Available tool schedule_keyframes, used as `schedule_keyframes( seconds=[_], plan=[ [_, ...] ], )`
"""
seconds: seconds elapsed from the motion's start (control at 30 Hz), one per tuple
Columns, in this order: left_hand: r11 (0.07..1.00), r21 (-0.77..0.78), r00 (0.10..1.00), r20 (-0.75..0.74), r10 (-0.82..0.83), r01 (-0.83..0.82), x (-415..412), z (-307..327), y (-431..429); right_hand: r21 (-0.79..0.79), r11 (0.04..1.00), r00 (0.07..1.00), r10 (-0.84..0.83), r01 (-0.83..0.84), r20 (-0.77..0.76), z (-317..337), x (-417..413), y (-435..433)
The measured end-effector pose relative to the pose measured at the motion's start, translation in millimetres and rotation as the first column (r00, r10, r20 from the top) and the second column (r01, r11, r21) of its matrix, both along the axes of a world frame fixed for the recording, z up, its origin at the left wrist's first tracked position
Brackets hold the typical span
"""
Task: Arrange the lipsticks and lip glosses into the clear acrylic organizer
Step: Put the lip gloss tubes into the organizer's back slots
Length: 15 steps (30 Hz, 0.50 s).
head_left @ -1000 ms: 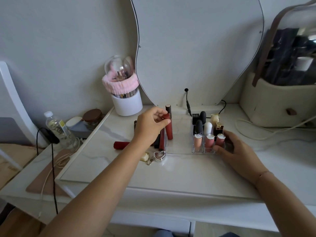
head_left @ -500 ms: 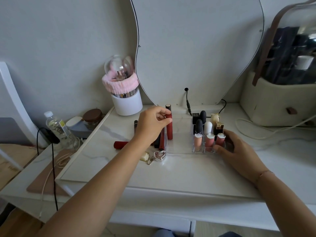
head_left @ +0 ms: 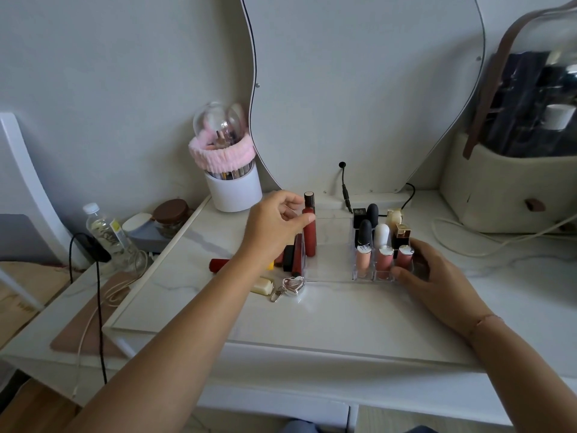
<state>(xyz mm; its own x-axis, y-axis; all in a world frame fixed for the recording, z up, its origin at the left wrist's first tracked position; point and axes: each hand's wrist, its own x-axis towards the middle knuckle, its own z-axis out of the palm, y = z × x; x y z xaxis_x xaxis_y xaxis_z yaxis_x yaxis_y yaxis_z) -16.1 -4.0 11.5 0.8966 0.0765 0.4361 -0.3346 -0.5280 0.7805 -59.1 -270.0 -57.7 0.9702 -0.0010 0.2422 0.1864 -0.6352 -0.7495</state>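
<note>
White desk (head_left: 312, 314) by a curvy mirror (head_left: 359, 89), with a tall red tube held at the left end of the clear box.

On the desk, the red lip gloss (head_left: 309, 228) is stood straight up, its dark cap at the top, and it is pinched near the middle by the thumb and fingers of the left hand (head_left: 274, 228). It is seen at the left end of the clear acrylic organizer (head_left: 331, 278), but whether its bottom is fully down in a slot cannot be told. The right hand (head_left: 437, 282) is laid partly open against the right end of the organizer, just beside three pink glosses (head_left: 384, 260), and nothing is gripped in it. More red tubes (head_left: 295, 256) are left just outside, on the left. These are nearer to the left hand, so it is likely the one to be used next.
</note>
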Motion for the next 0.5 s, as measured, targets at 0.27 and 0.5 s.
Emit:
schedule_keyframes(
  seconds=[0.27,0.5],
  plan=[
    [0.939,0.005,0.924,-0.177,0.339,-0.344,43.4,-6.7,96.6,0.021,1.000,1.000,0.007,-0.007,0.000,1.1,-0.8,0.5],
    [0.936,0.295,0.850,-0.426,0.311,-0.194,73.2,-36.2,91.0,0.042,0.999,1.000,0.012,-0.011,-0.011,-0.2,-0.1,-0.4]
  ],
)
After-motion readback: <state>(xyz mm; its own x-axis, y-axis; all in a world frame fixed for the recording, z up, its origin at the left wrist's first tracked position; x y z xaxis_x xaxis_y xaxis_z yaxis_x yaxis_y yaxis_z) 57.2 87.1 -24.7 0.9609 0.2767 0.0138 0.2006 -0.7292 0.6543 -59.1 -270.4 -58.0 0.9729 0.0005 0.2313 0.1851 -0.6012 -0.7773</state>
